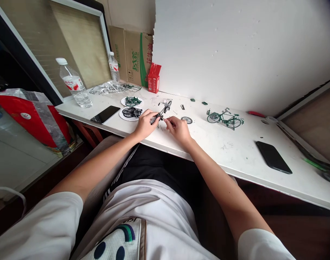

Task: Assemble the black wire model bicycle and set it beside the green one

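A black model bicycle (pixel 164 109) is gripped at one wheel end by my left hand (pixel 145 124), its fingers closed. Close beside it my right hand (pixel 179 128) is pinched at the bicycle's near side; whatever lies between its fingertips is too small to make out. A loose spoked wheel (pixel 187 120) lies flat on the white table just past my right hand. Farther right stands a green model bicycle (pixel 225 118). Black bicycle parts (pixel 131 112) lie on a white plate (pixel 121 116) left of my hands, and green parts (pixel 132 101) lie on another plate behind.
A dark phone (pixel 105 115) lies at left, another phone (pixel 273 156) at right. Water bottles (pixel 75 86), a carton (pixel 132 54) and a red box (pixel 154 78) stand at the back left. Plastic wrap and part frames (pixel 113 87) lie before the carton. Small bits are scattered behind my hands.
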The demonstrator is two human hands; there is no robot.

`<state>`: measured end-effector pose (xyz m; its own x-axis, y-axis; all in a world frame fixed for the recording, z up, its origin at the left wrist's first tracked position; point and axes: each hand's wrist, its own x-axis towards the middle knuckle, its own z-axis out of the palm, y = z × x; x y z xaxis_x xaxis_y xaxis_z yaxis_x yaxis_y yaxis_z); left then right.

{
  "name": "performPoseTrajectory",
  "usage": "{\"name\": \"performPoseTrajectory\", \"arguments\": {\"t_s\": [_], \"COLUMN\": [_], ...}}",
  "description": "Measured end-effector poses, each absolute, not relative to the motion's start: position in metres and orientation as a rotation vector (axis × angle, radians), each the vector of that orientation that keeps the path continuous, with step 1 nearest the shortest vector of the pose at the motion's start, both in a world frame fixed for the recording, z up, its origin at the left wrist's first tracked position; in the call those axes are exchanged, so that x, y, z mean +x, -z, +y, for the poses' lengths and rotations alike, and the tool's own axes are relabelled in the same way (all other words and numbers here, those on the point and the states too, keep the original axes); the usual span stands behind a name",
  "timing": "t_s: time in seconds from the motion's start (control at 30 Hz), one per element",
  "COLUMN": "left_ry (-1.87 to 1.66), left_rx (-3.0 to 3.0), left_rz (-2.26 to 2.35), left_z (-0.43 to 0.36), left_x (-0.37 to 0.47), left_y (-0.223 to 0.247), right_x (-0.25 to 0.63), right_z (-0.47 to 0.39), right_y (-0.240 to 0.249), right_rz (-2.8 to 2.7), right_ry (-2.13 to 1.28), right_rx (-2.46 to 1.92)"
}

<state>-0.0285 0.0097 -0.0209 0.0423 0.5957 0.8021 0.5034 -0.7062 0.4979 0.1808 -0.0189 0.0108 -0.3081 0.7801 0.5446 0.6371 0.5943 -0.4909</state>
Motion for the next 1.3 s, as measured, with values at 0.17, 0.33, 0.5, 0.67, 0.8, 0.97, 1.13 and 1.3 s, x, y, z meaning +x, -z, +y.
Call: {"name": "performPoseTrajectory", "arguments": {"t_s": [0.17, 0.33, 0.5, 0.67, 0.8, 0.97, 1.13, 1.3], "left_ry": [-1.919, -1.809, -1.719, -1.668, -1.647, -1.629, -1.568, -1.536], "left_rx": [1.836, 1.399, 1.177, 1.079, 1.021, 0.99, 0.971, 0.997], "left_rz": [1.072, 0.858, 0.744, 0.687, 0.656, 0.593, 0.561, 0.571], "left_z": [0.02, 0.026, 0.011, -0.002, -0.008, -0.016, -0.022, -0.027], "left_x": [-0.041, -0.043, -0.032, -0.022, -0.016, -0.013, -0.011, -0.01], "left_y": [-0.002, -0.014, -0.028, -0.037, -0.042, -0.05, -0.055, -0.056], "right_x": [0.179, 0.182, 0.184, 0.178, 0.171, 0.169, 0.174, 0.174], "right_z": [-0.018, -0.012, -0.01, -0.024, -0.035, -0.034, -0.03, -0.026], "right_y": [-0.014, -0.008, -0.004, -0.02, -0.032, -0.033, -0.037, -0.04], "right_rz": [-2.036, -2.141, -2.19, -2.018, -1.915, -1.949, -1.838, -1.651], "right_ry": [0.118, 0.202, 0.206, 0.149, 0.159, 0.102, -0.005, -0.247], "right_rx": [-1.292, -1.468, -1.538, -1.167, -0.93, -0.789, -0.795, -0.837]}}
